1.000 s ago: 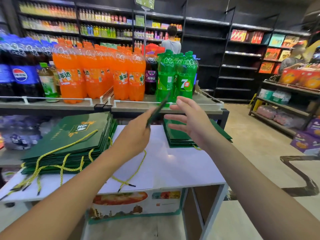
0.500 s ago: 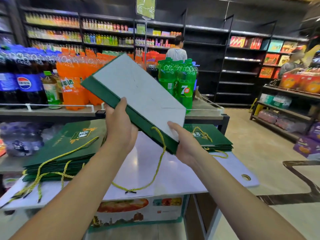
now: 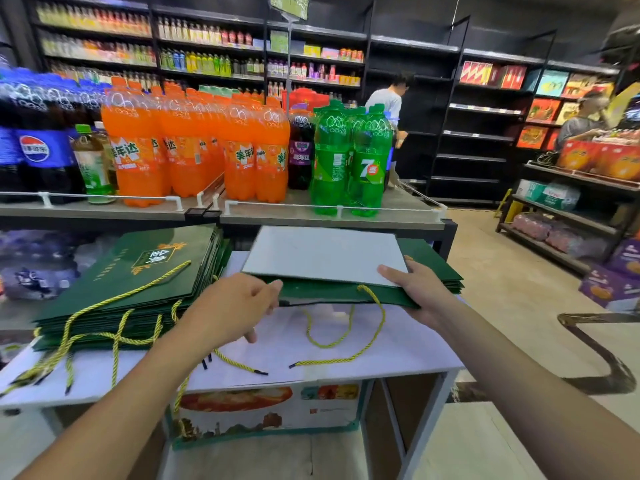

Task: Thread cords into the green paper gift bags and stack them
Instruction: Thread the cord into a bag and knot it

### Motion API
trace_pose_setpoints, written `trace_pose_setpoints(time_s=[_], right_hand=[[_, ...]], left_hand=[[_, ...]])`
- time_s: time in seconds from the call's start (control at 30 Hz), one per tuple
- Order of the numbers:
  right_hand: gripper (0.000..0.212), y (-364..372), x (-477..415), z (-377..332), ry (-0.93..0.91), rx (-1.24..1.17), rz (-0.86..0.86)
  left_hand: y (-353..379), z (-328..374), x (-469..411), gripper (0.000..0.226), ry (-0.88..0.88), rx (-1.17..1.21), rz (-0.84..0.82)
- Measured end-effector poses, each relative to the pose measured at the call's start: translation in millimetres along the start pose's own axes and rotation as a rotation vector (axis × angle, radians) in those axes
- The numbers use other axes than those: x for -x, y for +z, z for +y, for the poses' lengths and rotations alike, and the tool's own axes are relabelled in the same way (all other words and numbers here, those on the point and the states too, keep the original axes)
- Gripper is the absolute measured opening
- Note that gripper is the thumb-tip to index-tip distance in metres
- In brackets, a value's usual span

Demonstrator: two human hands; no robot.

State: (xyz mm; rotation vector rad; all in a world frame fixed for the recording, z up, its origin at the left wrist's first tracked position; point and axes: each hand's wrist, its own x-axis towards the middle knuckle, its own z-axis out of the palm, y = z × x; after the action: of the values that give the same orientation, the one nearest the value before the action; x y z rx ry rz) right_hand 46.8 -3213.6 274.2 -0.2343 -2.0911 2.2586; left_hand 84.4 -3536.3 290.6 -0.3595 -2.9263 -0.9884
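Held bag [image 3: 332,294]: dark green paper, folded flat, nearly level, with a pale grey panel [image 3: 322,254] facing up. The left hand [image 3: 225,306] pinches its near-left corner. The right hand [image 3: 419,289] grips its near-right corner, thumb on top. Yellow twisted cord [image 3: 375,327] leaves the bag's near edge, loops down and lies on the white table [image 3: 398,351], dark tip pointing left. Right stack [image 3: 436,261]: flat green bags directly beneath the held bag. Left stack [image 3: 138,271]: taller and slightly fanned, gold logo on the top bag, with yellow cords trailing over the table's near edge. A second cord end [image 3: 242,365] lies just beside the left wrist.
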Motion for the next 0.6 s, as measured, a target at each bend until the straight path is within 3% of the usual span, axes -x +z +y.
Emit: trace_pose_setpoints(time_s=[0.07, 0.13, 0.2, 0.27, 0.33, 0.4, 0.47, 0.53, 0.6], right_hand=[[0.029, -5.0, -5.0, 12.8, 0.021, 0.064, -0.017], [0.031, -6.9, -8.7, 22.7, 0.018, 0.171, -0.035], [0.027, -7.8, -11.8, 29.9, -0.027, 0.327, -0.005], [0.019, -9.3, -14.7, 32.5, -0.091, 0.539, 0.066], [0.032, -14.4, -21.6, 33.8, -0.138, 0.828, 0.131], [0.042, -15.8, -23.7, 33.6, -0.229, 1.129, 0.196], [0.036, -8.6, -12.7, 30.4, -0.437, 1.231, 0.24], [0.015, 10.5, 11.3, 24.2, -0.676, 1.137, 0.055], [0.006, 35.8, 40.6, 24.6, -0.737, 1.123, -0.302]], left_hand=[[7.7, -5.1, -3.3, 0.049, 0.155, -0.11, 0.221], [17.4, -11.5, -9.3, 0.039, 0.277, -0.171, 0.329], [30.3, -25.8, -19.2, 0.021, 0.358, -0.224, 0.234], [43.9, -41.9, -28.7, 0.041, 0.382, -0.308, 0.037], [53.9, -54.1, -34.1, 0.068, 0.363, -0.355, -0.1], [62.7, -62.7, -35.2, 0.068, 0.34, -0.365, -0.182], [70.4, -71.3, -35.4, 0.058, 0.328, -0.327, -0.205], [74.4, -77.0, -36.3, 0.054, 0.327, -0.298, -0.194], [76.4, -79.7, -37.3, 0.056, 0.335, -0.303, -0.181]])
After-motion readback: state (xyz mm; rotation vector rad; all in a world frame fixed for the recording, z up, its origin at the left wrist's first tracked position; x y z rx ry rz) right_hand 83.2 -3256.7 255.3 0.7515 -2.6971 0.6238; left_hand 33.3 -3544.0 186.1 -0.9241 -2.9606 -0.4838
